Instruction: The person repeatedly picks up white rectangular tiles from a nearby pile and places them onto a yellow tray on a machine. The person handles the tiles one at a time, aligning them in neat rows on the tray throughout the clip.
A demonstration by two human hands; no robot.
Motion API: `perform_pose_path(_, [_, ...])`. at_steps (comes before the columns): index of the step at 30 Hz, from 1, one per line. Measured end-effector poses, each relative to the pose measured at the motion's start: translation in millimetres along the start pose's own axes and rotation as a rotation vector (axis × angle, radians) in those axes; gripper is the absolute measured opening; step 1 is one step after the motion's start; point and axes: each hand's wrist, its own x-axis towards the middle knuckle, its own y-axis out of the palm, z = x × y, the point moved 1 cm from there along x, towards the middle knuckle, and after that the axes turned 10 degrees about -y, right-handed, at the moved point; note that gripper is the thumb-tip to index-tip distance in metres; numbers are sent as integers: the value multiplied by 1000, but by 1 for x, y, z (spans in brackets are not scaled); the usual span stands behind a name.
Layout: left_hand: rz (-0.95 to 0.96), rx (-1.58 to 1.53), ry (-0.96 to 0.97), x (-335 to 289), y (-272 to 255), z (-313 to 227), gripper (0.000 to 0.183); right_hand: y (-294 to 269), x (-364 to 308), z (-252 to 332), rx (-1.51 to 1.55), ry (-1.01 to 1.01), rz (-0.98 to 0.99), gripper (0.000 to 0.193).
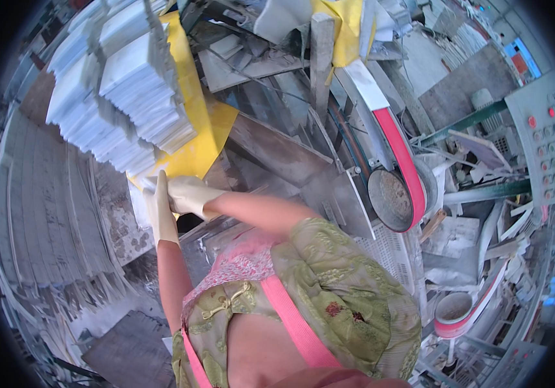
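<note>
Both my hands wear cream rubber gloves and meet at the near end of a yellow sheet (190, 152). My left hand (160, 205) is against the right side of a thin white slab (139, 208) and appears to grip its edge, thumb pointing up. My right hand (191, 196) reaches across and touches the left one; its fingertips are hidden behind it. Just beyond, two tall rows of stacked white stone slabs (145, 90) stand on the yellow sheet.
A strip curtain (51, 213) hangs at the left. On the right are a red-edged belt (401, 155) round a pulley wheel (390, 197) and a control panel (545, 142) with buttons. Broken stone pieces (458, 239) lie at the right. An upright wooden post (321, 64) stands ahead.
</note>
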Motion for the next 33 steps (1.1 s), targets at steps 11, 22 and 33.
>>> perform_pose_path(11, [-104,-237,109,-4,17,20,60,-270,-209,-195,-190,191,-937,41])
perform_pose_path(22, [-468,82,-54,-5,30,10,78,-415,-259,-390,-985,751,-670,77])
perform_pose_path(33, [-542,99,-166,-57,62,-34,83,-401,-254,-395,-1013,968,-338,76])
